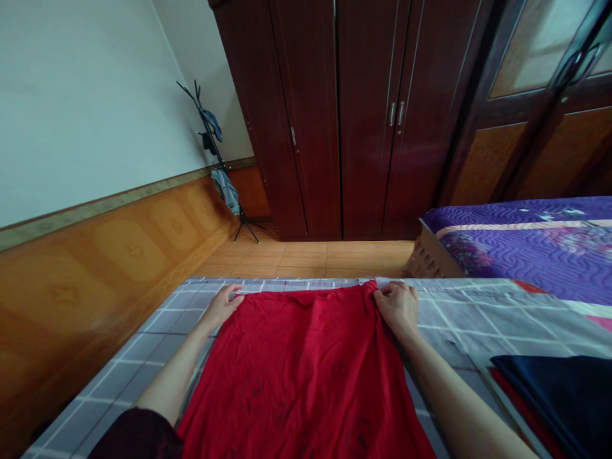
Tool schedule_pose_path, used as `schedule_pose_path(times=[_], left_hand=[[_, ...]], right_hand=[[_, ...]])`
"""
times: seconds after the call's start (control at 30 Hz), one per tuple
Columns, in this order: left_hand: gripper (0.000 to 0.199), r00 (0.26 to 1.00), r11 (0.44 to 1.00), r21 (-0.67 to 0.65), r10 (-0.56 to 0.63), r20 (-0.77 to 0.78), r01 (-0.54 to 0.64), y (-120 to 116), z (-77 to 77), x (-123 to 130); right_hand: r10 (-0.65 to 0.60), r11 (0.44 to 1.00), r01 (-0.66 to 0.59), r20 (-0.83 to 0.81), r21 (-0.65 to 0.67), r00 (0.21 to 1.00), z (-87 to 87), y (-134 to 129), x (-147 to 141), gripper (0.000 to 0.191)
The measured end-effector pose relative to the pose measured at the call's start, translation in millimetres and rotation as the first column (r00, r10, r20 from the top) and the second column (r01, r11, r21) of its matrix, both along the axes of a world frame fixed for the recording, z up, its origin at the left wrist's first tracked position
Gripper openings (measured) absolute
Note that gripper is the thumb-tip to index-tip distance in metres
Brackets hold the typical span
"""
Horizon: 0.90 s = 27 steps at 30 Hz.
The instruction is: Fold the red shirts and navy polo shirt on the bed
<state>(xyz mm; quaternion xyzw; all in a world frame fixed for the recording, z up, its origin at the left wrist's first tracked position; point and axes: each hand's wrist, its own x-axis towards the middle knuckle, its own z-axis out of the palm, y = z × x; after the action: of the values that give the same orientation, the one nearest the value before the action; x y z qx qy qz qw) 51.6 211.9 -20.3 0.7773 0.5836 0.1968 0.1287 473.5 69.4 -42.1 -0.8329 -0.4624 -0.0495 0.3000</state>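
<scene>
A red cloth garment [306, 370] with faint dark prints lies spread and wrinkled on the grey checked bedding [157, 325]. At its far left corner is my left hand [224, 307], thumb and fingers apart, touching or just beside the edge; no fabric is visibly gripped. My right hand [398, 307] pinches the far right corner, where the fabric is bunched up. The near end of the garment runs out of view at the bottom.
Folded dark blue and red cloths [559, 395] lie at the lower right. Beyond the bed stand a dark red wardrobe [363, 127] and a coat rack [213, 143] with hanging items. A purple-covered bed [526, 248] is at the right; a wood-panelled wall [119, 268] runs along the left.
</scene>
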Motion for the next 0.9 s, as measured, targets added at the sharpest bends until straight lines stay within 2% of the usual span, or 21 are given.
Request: schedule_pose_path(times=[0.17, 0.37, 0.47, 0.63, 0.73, 0.9], left_hand=[[0.024, 0.989, 0.988, -0.046, -0.149, -0.01, 0.149, -0.9, 5.6, 5.6], [0.008, 0.986, 0.987, -0.056, -0.153, -0.061, 0.15, 3.8, 7.0, 13.5], [0.006, 0.994, 0.994, -0.062, -0.09, -0.067, 0.086, 10.1, 14.5, 3.3], [0.018, 0.988, 0.987, -0.078, 0.138, -0.063, -0.143, 26.5, 28.4, -31.8], [0.025, 0.974, 0.964, -0.137, 0.221, -0.053, -0.226, 32.2, 22.0, -39.1], [0.026, 0.969, 0.948, -0.213, 0.244, 0.022, -0.234, 31.0, -1.1, -20.5]], right_hand=[[0.014, 1.0, -0.014, 0.011, -0.003, 1.0, -2.1, 1.2, 1.4, 0.027], [0.016, 1.0, -0.016, 0.023, 0.005, 1.0, -5.4, 2.4, 3.2, 0.028], [0.011, 1.0, -0.012, 0.025, 0.014, 1.0, -6.2, 2.7, 3.8, 0.029], [0.004, 1.0, -0.004, 0.034, 0.02, 0.999, -7.5, 3.3, 5.3, 0.028], [0.0, 1.0, -0.001, 0.04, 0.027, 0.999, -8.3, 3.7, 5.7, 0.027], [-0.01, 1.0, 0.009, 0.045, 0.03, 0.999, -8.2, 4.2, 5.3, 0.025]])
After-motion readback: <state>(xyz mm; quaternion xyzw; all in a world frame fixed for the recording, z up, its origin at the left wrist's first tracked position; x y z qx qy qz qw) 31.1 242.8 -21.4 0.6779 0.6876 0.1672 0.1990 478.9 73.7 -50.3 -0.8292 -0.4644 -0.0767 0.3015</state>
